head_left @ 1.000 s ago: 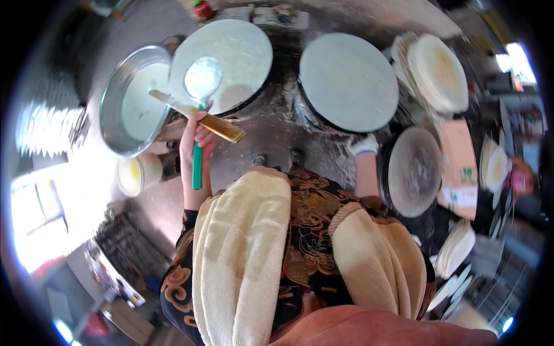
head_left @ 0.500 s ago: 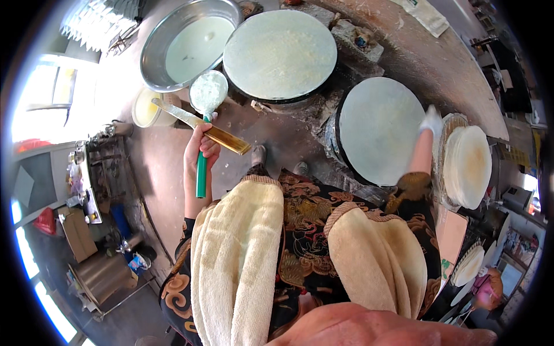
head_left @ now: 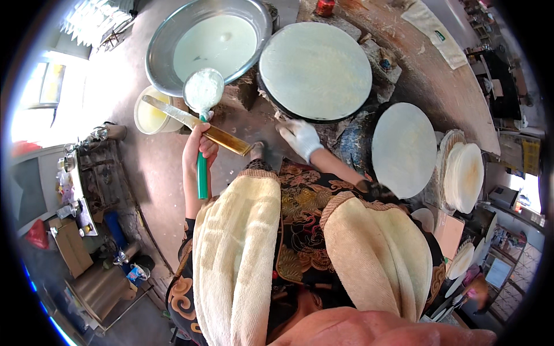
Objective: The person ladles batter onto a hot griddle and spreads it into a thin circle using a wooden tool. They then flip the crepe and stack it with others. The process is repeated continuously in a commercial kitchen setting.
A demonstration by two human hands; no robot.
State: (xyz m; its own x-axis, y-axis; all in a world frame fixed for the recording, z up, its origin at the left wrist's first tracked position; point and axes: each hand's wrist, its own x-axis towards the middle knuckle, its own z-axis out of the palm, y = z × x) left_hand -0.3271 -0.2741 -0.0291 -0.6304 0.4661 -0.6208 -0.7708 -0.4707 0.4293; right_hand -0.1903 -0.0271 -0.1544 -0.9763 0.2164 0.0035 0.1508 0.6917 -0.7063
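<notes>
My left hand is closed around two things at once: a ladle with a green handle and a long flat spatula with a brown handle. White batter coats the ladle's round bowl, held by the rim of a metal basin of pale batter. My right hand, in a white glove, is just below the near edge of a round griddle covered by a thin pale sheet. Its fingers look apart and hold nothing that I can see. A second round griddle, also pale on top, lies to the right.
A stack of thin round pancakes sits at the far right. A plastic tub of yellowish liquid stands below the basin. Behind the griddles runs a curved ledge with a cloth and a red can. Another person is at lower right.
My right hand has swung left from between the right griddle and the pancake stack to the near edge of the other griddle. My left hand still grips the ladle and spatula. The view has shifted.
</notes>
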